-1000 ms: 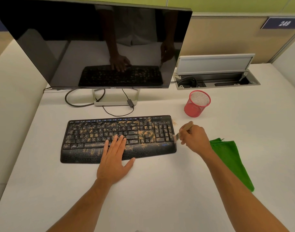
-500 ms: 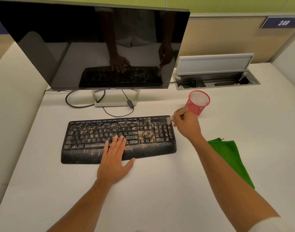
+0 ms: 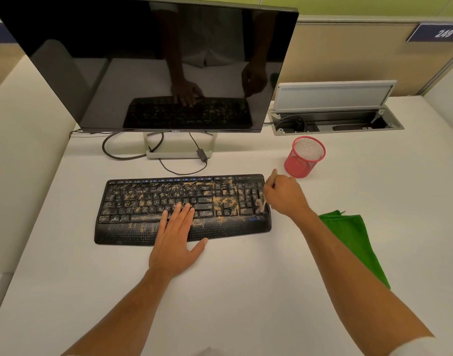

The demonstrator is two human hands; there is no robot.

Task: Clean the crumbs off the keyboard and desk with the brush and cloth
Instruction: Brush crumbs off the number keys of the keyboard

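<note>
A black keyboard (image 3: 143, 201) lies on the white desk (image 3: 246, 291), with tan crumbs (image 3: 224, 201) scattered over its keys and palm rest. My left hand (image 3: 175, 238) lies flat, fingers apart, on the palm rest and lower keys. My right hand (image 3: 284, 196) is at the keyboard's right end, closed around a small wooden-handled brush (image 3: 261, 205) whose bristles touch the number pad's lower right keys. A green cloth (image 3: 353, 242) lies on the desk to the right, partly under my right forearm.
A dark monitor (image 3: 156, 60) on a silver stand (image 3: 179, 152) stands behind the keyboard, with cables (image 3: 122, 155) looped at its base. A red mesh cup (image 3: 303, 158) sits right of the keyboard's far corner. An open cable box (image 3: 336, 119) is at the back right.
My right hand with the brush went from the keyboard's right edge up to its far right corner, then swept down onto the number pad's lower keys. My left hand stayed put.
</note>
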